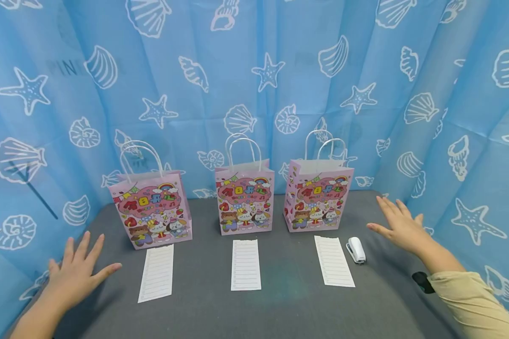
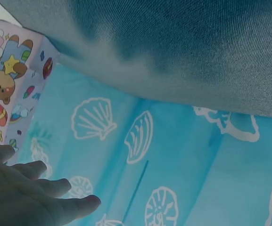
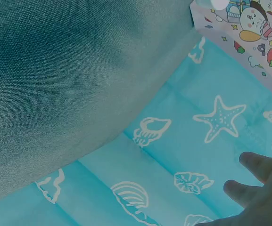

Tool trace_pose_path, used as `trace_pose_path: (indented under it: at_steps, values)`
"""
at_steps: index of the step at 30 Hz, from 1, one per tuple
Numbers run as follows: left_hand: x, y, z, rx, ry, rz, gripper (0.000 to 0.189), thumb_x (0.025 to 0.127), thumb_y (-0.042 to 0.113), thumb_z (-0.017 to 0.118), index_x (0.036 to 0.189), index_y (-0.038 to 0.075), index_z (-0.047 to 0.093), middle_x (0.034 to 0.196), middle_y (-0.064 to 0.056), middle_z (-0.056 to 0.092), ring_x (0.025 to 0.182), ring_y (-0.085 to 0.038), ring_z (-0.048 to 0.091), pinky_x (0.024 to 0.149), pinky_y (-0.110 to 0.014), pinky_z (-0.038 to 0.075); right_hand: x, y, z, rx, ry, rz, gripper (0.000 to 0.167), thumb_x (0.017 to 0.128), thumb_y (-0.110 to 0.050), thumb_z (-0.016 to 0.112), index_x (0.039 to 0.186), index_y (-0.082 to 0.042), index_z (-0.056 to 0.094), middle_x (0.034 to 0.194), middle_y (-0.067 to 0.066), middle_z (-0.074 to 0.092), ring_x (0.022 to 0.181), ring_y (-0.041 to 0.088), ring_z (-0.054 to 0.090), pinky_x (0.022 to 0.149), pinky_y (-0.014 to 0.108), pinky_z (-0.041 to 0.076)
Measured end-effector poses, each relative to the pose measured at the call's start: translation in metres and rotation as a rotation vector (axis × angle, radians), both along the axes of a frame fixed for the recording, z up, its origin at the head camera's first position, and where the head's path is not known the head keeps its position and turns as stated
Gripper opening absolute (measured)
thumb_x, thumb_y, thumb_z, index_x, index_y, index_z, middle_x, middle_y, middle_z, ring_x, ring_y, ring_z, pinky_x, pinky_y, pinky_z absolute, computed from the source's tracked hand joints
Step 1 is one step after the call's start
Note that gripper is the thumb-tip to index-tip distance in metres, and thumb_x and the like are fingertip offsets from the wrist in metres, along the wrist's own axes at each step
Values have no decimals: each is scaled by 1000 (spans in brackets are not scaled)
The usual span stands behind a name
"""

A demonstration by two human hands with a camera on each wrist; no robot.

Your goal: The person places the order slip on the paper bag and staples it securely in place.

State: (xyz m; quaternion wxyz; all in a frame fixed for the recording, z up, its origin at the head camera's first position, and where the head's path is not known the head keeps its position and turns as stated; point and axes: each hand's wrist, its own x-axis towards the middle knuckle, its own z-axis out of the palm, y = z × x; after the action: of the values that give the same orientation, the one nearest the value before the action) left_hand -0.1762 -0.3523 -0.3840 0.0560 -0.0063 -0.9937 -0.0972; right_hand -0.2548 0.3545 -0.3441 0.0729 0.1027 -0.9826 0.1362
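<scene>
Three pink paper gift bags with white handles stand in a row: a left bag (image 1: 152,209), a middle bag (image 1: 245,200) and a right bag (image 1: 318,197). In front of each lies a lined paper slip: left (image 1: 156,273), middle (image 1: 246,265), right (image 1: 334,261). A white stapler (image 1: 356,250) sits beside the right slip. My left hand (image 1: 74,270) is spread, fingers straight, left of the left bag and slip, holding nothing. My right hand (image 1: 400,226), likewise spread and holding nothing, hovers right of the stapler. The left wrist view shows my left fingers near a printed bag (image 2: 13,80).
A dark grey cloth-covered table (image 1: 297,310) carries everything. Behind it and at both sides hangs a blue curtain (image 1: 254,37) with white shells and starfish. A small black object (image 1: 423,282) shows at my right wrist, by a beige sleeve (image 1: 475,296).
</scene>
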Motion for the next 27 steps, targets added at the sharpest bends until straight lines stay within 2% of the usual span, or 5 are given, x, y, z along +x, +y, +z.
trace_pose_path:
  at_steps: [7, 16, 23, 27]
  values:
    - [1, 3, -4, 18, -9, -32, 95, 94, 62, 47, 153, 1, 4, 152, -37, -4, 131, -63, -14, 87, -84, 2, 4, -8, 1, -5, 54, 22, 89, 96, -51, 54, 154, -1, 8, 151, 34, 18, 138, 55, 7, 90, 83, 1]
    - [0, 8, -5, 48, -10, -38, 95, 95, 61, 47, 151, -6, 8, 151, -38, -3, 132, -63, -11, 89, -83, 4, 10, -21, -3, -5, 223, 89, 81, 94, -41, 62, 150, 2, 23, 145, 31, 33, 131, 53, 26, 90, 82, 14]
    - [-4, 20, -6, 73, -7, -78, 91, 96, 55, 50, 149, -10, 15, 148, -42, 9, 131, -66, 2, 88, -83, 11, 18, -30, -4, -17, 281, 102, 78, 95, -41, 61, 149, 3, 26, 140, 34, 38, 126, 54, 32, 87, 80, 20]
    - [-1, 24, -7, 108, -4, -84, 90, 97, 53, 50, 148, -12, 16, 146, -44, 12, 129, -67, 6, 88, -83, 14, 21, -44, -5, -57, 277, 112, 76, 96, -39, 61, 149, 3, 26, 139, 35, 38, 125, 54, 34, 88, 78, 21]
